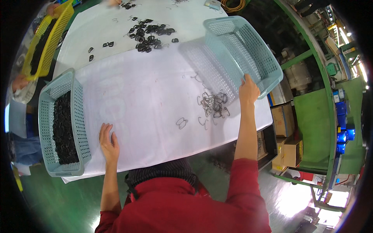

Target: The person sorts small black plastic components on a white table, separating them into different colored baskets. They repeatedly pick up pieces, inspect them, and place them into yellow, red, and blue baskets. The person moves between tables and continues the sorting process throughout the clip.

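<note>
My right hand (248, 90) is closed on the near rim of a pale blue-green perforated plastic basket (254, 42) at the table's far right. This basket looks tilted, and no parts show in it. Just left of my right hand lies a loose pile of thin bent wire hooks (213, 105), with a few stray wire pieces (181, 123) nearer me. My left hand (108, 143) rests on the white-covered table (140, 101), fingers extended, holding nothing. Beside it, a similar basket (81, 132) at the left edge contains many small black parts (64, 128).
Small black buckle-like pieces (149, 35) are scattered over the table's far half. At the far left, another person's hands hold a yellow basket (64, 19) with dark contents. A black tray (269, 155) sits below the right edge. Cardboard boxes (292, 152) and green framing (316, 62) stand farther right.
</note>
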`<state>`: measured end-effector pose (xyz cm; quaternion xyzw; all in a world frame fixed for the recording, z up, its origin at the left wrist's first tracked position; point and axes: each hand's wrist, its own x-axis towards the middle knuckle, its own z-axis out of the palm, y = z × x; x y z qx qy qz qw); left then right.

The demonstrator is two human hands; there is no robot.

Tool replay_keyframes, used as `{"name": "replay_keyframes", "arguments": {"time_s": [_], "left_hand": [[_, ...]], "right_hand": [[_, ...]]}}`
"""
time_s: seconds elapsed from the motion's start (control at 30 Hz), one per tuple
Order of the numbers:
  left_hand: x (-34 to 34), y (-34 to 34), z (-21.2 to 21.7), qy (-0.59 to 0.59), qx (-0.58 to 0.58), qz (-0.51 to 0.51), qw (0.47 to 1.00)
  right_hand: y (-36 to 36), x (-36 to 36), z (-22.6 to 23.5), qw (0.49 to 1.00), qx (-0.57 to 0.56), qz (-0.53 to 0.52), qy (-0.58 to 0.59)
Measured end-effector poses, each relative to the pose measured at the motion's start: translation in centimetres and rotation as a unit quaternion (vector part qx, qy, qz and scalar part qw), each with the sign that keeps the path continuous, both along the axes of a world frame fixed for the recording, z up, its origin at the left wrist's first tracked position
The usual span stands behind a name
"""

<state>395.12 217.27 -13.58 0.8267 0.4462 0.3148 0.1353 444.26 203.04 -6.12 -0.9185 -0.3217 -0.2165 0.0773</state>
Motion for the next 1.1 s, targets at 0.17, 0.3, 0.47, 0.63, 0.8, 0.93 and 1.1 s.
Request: {"name": "replay_keyframes", "arguments": {"time_s": [0.17,0.3,0.47,0.63,0.8,0.93,1.1], "left_hand": [[0.1,1.1,-0.9,-0.102,-0.111,-0.004,0.989],[8.3,4.7,6.1,-0.490,-0.425,-0.103,0.754],[13.6,10.1,8.4,-0.468,-0.561,-0.121,0.672],[15.0,12.1,7.3,-0.447,-0.484,-0.002,0.752],[14.3,18.8,8.7,-0.574,-0.422,0.042,0.700],[13.4,22.2,8.6,-0.622,-0.412,0.030,0.665],[13.3,22.5,8.1,-0.627,-0.434,0.019,0.647]], "right_hand": [[-0.2,-3.7,1.7,0.994,-0.011,0.104,-0.018],[-0.4,-6.3,2.7,0.958,0.069,0.278,-0.035],[-1.4,-6.6,5.2,0.911,0.064,0.394,-0.102],[3.8,-4.4,5.2,0.883,0.143,0.425,-0.140],[11.4,9.1,-1.1,0.932,0.229,0.279,0.032],[17.3,20.5,-9.2,0.970,0.134,0.152,0.136],[20.6,24.8,-10.5,0.978,-0.016,0.095,0.187]]}}
